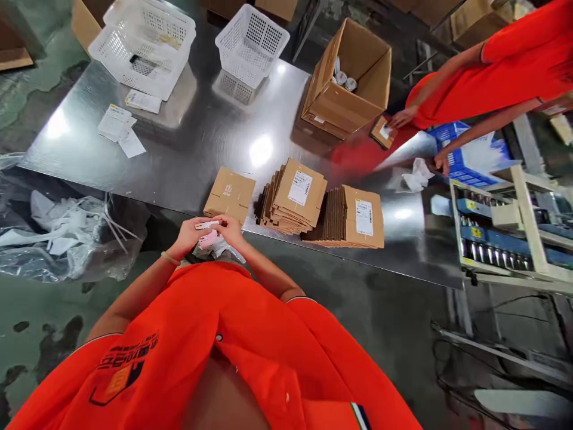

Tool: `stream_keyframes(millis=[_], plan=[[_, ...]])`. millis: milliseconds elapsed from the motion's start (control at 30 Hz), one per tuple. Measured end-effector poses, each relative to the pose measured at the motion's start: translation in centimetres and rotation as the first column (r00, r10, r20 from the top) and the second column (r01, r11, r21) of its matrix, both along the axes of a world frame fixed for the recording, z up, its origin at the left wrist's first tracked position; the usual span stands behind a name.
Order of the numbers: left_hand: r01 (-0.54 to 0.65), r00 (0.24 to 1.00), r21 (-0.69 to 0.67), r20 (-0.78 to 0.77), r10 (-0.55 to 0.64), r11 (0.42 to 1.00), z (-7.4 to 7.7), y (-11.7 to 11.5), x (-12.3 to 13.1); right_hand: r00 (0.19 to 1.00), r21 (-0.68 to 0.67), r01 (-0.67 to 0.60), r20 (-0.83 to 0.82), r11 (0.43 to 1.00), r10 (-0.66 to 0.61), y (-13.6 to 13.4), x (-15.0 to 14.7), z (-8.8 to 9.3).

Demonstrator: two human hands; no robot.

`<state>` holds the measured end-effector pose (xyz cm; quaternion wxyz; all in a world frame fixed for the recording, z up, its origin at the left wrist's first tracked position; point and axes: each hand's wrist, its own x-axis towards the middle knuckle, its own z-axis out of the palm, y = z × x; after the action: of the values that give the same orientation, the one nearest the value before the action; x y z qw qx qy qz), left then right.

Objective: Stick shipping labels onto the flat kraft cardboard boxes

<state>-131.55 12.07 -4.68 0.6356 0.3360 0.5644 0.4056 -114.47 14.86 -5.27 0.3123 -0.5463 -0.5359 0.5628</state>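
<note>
Close to my body, at the table's near edge, my left hand (188, 236) pinches a small stack of printed labels (206, 225). My right hand (230, 230) has its fingertips closed on the other end of the same labels. Just under them shows a pink slip (208, 239). Right beyond my hands lies a flat folded cardboard box (230, 194) with a small print on top. To its right are two leaning stacks of flattened boxes, one with a white label (299, 187) on its top box, the other with a label (364, 218) too.
White plastic baskets (253, 45) stand at the back of the metal table (188, 161). Loose paper labels (117, 125) lie at the left. An open carton (349, 77) holds round items. A co-worker in red (492, 77) handles a small box (384, 132) at the right, near a shelf rack (496, 233).
</note>
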Motion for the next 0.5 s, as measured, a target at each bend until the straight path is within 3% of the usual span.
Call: stream_keyframes(millis=[100,200,367,500], plan=[[0.022,0.999,-0.008,-0.048,-0.022,1.000,-0.4,1.9,0.5,0.994,0.146,0.063,0.081,0.987,-0.075,-0.7,1.1,-0.4],[0.105,0.993,-0.089,-0.045,-0.109,0.991,-1.4,3.1,1.1,0.979,0.238,0.140,0.113,0.961,-0.170,0.8,2.7,-0.5],[0.247,0.969,-0.242,0.081,-0.235,0.938,-3.8,2.9,2.3,0.885,0.361,0.258,0.284,0.896,-0.369,10.1,5.5,-1.0],[0.225,0.974,-0.262,0.060,-0.216,0.939,-5.8,2.9,3.1,0.814,0.267,0.258,0.458,0.928,-0.358,16.2,6.5,-1.8]])
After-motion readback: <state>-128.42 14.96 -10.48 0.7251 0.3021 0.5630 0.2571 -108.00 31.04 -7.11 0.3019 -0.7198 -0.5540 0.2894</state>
